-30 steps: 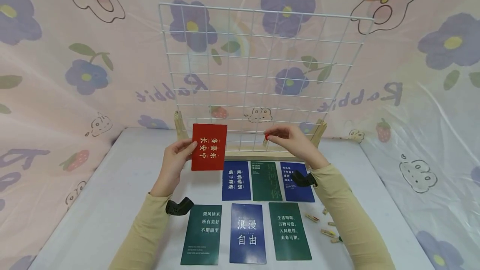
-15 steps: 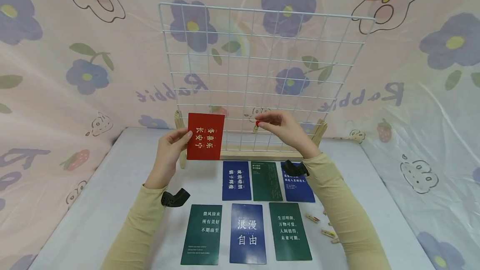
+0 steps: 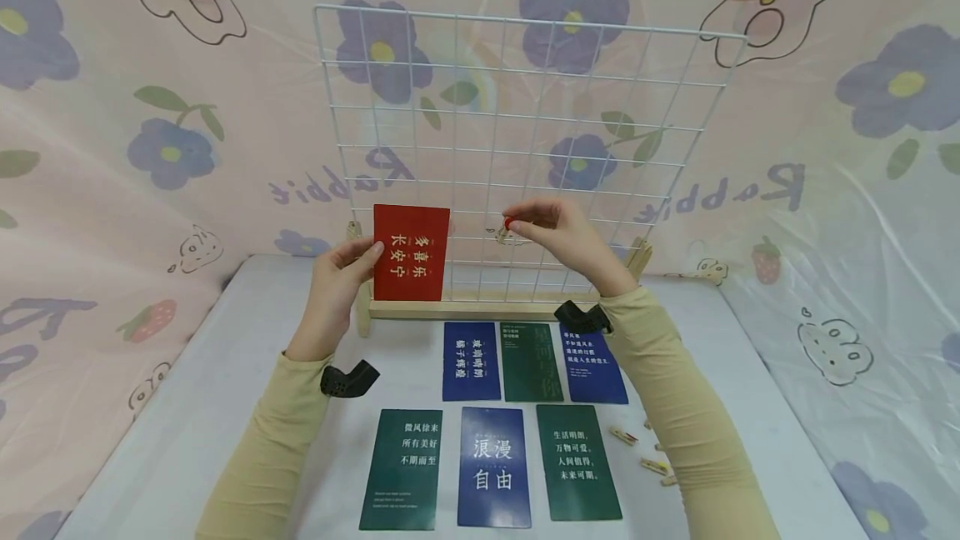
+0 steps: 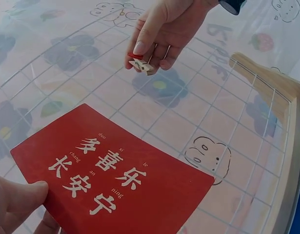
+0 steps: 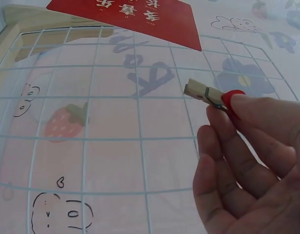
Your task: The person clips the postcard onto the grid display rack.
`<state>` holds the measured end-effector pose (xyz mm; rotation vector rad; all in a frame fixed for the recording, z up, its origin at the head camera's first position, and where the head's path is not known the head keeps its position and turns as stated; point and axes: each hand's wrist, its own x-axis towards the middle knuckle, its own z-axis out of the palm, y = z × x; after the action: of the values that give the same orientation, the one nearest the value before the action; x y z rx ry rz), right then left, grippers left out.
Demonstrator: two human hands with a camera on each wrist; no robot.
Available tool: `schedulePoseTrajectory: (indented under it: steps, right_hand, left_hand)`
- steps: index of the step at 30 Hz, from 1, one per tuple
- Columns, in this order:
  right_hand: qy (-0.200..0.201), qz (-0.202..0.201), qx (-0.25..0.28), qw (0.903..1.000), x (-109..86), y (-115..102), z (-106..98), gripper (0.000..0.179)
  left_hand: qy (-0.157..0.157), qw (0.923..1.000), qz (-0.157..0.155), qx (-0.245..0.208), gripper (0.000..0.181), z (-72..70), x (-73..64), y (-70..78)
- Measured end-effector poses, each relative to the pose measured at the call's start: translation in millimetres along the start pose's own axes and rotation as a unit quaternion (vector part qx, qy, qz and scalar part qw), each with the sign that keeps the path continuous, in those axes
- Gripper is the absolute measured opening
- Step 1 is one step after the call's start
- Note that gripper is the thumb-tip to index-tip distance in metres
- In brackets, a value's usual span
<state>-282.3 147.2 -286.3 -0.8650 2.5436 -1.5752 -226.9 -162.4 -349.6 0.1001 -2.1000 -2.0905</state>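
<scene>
Since the earlier frames both hands have risen in front of the wire grid panel [image 3: 495, 113]; red card [image 3: 411, 252] is higher, wooden clothespin [image 5: 197, 90] is higher and further left – gap between the two is narrower.

Largest first: patterned backdrop [image 3: 255, 82] is behind the panel, white tabletop [image 3: 172, 457] under it. Panel stands on a wooden base [image 3: 480, 310]. In front of the panel, cards lie flat: back-row cards [image 3: 533, 362] near the base, front-row cards [image 3: 493, 467] farther out.

Left hand [image 3: 334, 290], by the panel's lower left, grips the red card at its left edge, thumb on the face. Card is in front of the panel's lower-left part, long axis roughly vertical, lettering turned sideways. Can't tell if it touches the wires.

Right hand [image 3: 558, 240], in front of the panel's lower middle, pinches the clothespin by its red end.

Key relation: pin is right of the card, apart from it, a bit above mid-card height. Its free end points away from the fingertips – down and slightly left in the head view. Left hand has the card; right hand is across the gap.

Loose clothespins [image 3: 655, 467] lie in front of the panel, right of the front row.
</scene>
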Motion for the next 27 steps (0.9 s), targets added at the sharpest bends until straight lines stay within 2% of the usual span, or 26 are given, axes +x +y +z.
schedulePoseTrajectory:
  steps: [5,13,23,27]
  right_hand:
    - [0.009,-0.012,-0.002,0.9999,5.4,-5,-1,0.025]
    - [0.023,-0.039,-0.007,0.9990,15.8,-17,-3,0.025]
    - [0.044,-0.044,0.034,0.9975,27.9,-33,-3,0.025]
    - [0.052,-0.054,0.045,0.9961,31.6,-36,-2,0.025]
  left_hand:
    - [0.010,0.9998,0.012,-0.012,0.041,0.1,4.3,6.2]
    - [0.006,0.9992,0.036,-0.016,0.039,-0.3,11.1,15.9]
    - [0.010,0.9975,0.048,-0.051,0.034,-1.6,19.5,25.5]
    - [0.008,0.9961,0.062,-0.062,0.034,-4.3,21.5,30.9]
